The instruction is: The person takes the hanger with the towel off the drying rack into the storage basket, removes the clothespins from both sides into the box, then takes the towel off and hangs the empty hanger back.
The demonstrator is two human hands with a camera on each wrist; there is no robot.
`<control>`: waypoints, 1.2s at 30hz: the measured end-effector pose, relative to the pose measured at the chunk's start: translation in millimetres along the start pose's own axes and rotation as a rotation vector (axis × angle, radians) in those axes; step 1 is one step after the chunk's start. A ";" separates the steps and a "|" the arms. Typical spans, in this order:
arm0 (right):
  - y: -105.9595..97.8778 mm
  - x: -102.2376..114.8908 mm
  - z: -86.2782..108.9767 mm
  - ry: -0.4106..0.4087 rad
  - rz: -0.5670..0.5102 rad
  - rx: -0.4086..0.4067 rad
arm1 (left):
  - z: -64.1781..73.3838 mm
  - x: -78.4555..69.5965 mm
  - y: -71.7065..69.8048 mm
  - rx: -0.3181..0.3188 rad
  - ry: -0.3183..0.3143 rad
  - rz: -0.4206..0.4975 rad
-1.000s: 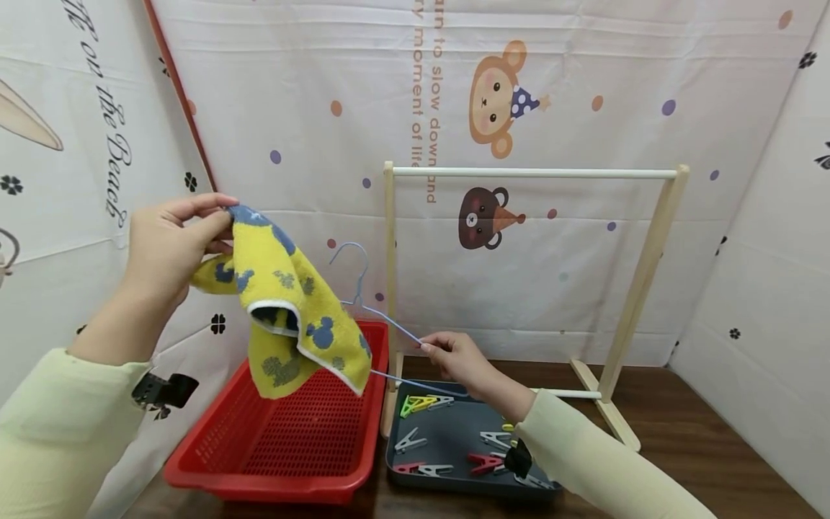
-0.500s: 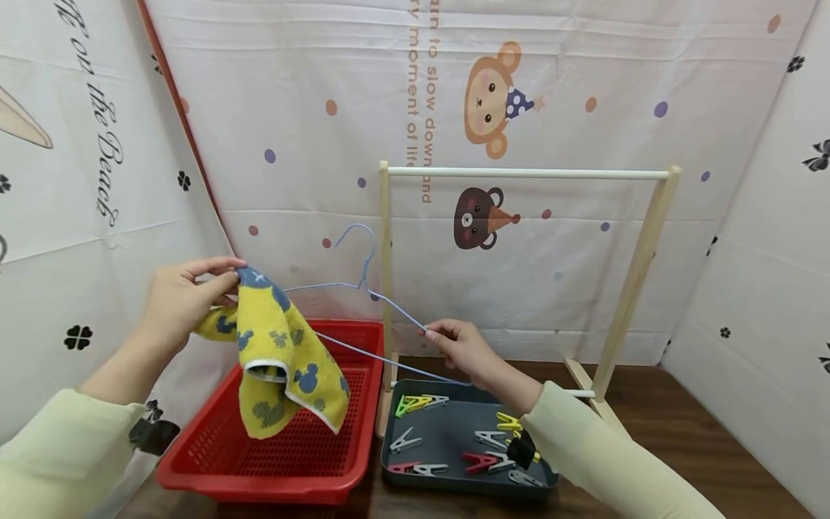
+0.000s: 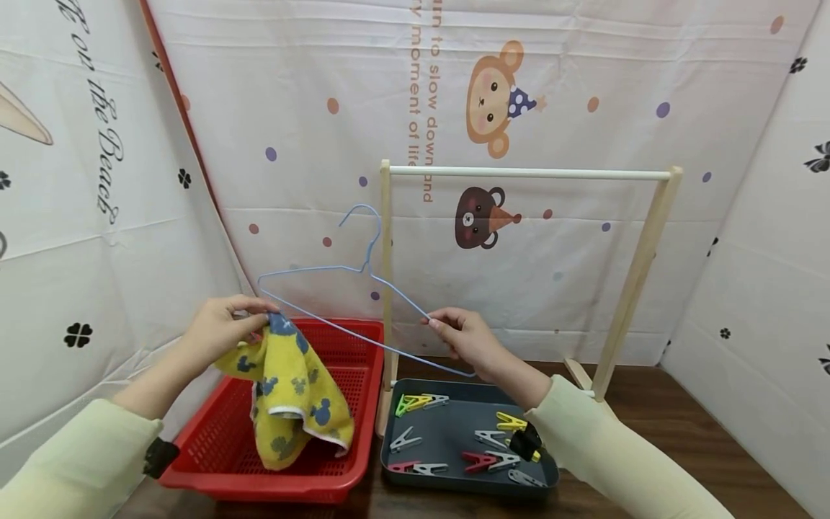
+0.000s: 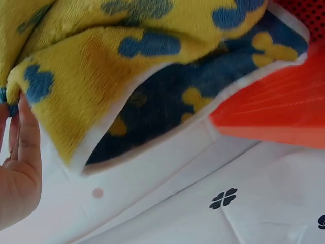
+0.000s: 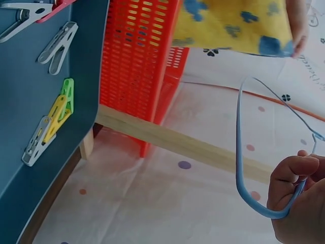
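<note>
A yellow towel (image 3: 288,389) with blue mouse-head shapes and white edging hangs from my left hand (image 3: 223,328), which pinches it by a blue corner. Its lower part dips into the red basket (image 3: 188,472). In the left wrist view the towel (image 4: 96,76) shows a dark blue reverse side. My right hand (image 3: 467,339) grips a thin blue clothes hanger (image 3: 337,328) by its right shoulder, hook upward. Seen from the right wrist, the hanger (image 5: 239,147) is apart from the towel (image 5: 233,25), and the right hand (image 5: 299,198) curls round its wire.
A wooden rack (image 3: 635,281) with a white top rail (image 3: 525,173) stands behind on the brown table (image 3: 687,432). Before it lies a dark tray (image 3: 447,432) with several coloured clothespins (image 3: 480,460). Printed cloth (image 3: 311,58) encloses the back and sides.
My left hand has lowered the towel into the basket and shifted slightly right. The hanger has risen a little in my right hand, and the towel no longer overlaps it.
</note>
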State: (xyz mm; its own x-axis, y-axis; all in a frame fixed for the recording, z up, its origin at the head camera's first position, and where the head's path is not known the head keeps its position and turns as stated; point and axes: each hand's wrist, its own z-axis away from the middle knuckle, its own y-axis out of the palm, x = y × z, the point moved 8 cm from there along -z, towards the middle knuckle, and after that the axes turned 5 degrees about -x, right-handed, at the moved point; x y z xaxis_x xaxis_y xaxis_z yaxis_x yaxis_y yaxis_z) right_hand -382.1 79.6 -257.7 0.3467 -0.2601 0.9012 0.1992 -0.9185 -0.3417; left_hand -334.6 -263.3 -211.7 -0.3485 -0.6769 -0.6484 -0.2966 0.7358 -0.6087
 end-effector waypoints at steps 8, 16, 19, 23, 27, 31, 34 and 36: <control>-3.6 13.0 7.2 0.005 0.011 0.004 | -2.3 -7.2 28.3 0.266 0.128 -0.116; -12.5 27.3 15.2 -0.025 0.044 -0.001 | -3.5 -18.5 65.5 0.548 0.235 -0.209; -15.8 31.5 19.0 -0.034 0.054 0.007 | -2.3 -22.7 81.3 0.644 0.264 -0.230; -21.3 36.1 26.2 -0.036 0.065 0.014 | -2.7 -23.9 99.5 0.703 0.260 -0.296; -27.1 37.6 33.0 -0.037 0.061 0.016 | -2.8 -16.6 113.7 0.716 0.171 -0.393; -31.8 37.3 38.5 -0.047 0.069 0.017 | 2.1 -4.6 128.1 0.744 0.066 -0.478; -34.4 37.6 42.3 -0.053 0.076 0.020 | 10.1 3.5 140.9 0.794 0.024 -0.519; -36.5 37.0 44.1 -0.051 0.083 0.018 | 16.5 8.0 149.1 0.834 0.002 -0.526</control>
State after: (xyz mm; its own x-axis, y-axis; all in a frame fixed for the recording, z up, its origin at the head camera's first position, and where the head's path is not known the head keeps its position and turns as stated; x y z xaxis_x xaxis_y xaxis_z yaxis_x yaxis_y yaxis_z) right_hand -336.1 116.6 -223.6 0.4092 -0.3195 0.8547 0.1838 -0.8886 -0.4202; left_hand -366.9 -159.4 -315.3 -0.3541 -0.9130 -0.2024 0.3079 0.0906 -0.9471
